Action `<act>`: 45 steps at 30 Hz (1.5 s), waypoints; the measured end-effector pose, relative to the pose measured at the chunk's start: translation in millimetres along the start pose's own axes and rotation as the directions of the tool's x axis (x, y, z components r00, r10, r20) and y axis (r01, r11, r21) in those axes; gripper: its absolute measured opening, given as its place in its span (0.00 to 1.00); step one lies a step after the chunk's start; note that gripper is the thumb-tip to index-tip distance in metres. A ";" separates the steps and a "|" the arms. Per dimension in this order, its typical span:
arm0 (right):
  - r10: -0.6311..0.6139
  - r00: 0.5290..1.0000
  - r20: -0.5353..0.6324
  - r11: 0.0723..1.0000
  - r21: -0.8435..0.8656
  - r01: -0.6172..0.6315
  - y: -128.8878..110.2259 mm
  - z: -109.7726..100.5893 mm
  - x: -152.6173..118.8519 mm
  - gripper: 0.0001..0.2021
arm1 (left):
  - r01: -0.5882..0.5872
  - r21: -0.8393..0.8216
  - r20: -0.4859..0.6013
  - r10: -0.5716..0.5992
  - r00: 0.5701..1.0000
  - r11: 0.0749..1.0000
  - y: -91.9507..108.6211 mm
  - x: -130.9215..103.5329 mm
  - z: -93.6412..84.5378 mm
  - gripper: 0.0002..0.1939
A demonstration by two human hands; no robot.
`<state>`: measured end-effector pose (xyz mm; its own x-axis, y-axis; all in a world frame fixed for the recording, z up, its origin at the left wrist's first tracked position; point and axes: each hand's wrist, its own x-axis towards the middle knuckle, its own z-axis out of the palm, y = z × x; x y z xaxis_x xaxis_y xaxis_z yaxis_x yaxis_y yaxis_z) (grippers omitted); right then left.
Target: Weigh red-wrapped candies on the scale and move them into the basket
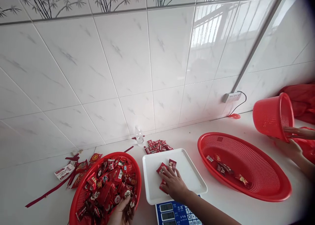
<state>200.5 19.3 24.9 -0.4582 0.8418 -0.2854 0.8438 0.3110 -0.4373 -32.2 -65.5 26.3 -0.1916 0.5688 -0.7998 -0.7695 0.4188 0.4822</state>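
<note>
My left hand (121, 212) is at the front right of a red plastic basket (139, 182) heaped with small red snack packets (108, 179). Its thumb and fingers are closed on dark red snack packets (130, 210) at the rim. Over the white tray (192, 179) of a blue digital scale (180, 213), my right hand (174, 185) lies palm down with its fingers stretched out and apart. Beneath and beside those fingers are a few red packets (161, 167); one darker packet (172, 164) lies just beyond the fingertips. The hand partly hides them.
Behind the tray is a pile of packets (157, 147) beside a clear plastic bottle (139, 136). A large red oval basket (268, 189) holds several packets. At right, another person's hands (292, 149) tilt a red bucket-shaped basket (267, 116). A power strip (231, 97) hangs on the tiled wall.
</note>
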 end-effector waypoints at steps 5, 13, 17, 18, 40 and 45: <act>0.046 0.999 -0.018 0.999 0.029 -0.045 13.3 -1.9 -25.4 0.27 | -0.001 0.028 -0.052 0.002 0.999 1.000 2.9 -5.7 0.5 0.08; 0.147 0.988 -0.034 0.989 0.028 -0.146 41.8 11.6 -53.6 0.27 | -0.003 0.059 -0.056 0.006 0.998 0.998 1.2 -5.4 2.9 0.07; 0.127 0.987 -0.094 0.988 0.100 -0.118 31.8 9.4 -54.9 0.27 | -0.019 0.134 0.038 0.014 0.999 0.991 -4.4 -8.6 7.9 0.08; 0.108 0.988 -0.110 0.984 0.155 -0.090 25.0 8.6 -56.3 0.27 | -0.025 0.183 0.076 0.011 0.997 0.983 -6.6 -11.4 9.7 0.08; 0.185 0.978 0.093 0.224 0.965 -0.134 -29.8 1.5 -76.5 0.16 | -0.097 0.579 0.430 -0.202 0.880 0.810 -43.1 -35.9 18.9 0.23; 0.220 0.961 0.166 -0.003 0.985 -0.170 -27.3 1.5 -82.8 0.21 | -0.085 0.537 0.403 -0.166 0.900 0.839 -38.6 -42.5 21.0 0.25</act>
<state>215.0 -59.6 59.2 -0.3008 0.8042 -0.5126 -0.2001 -0.5787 -0.7906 18.4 -91.0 49.2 0.2007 0.7276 -0.6560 -0.3025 0.6829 0.6649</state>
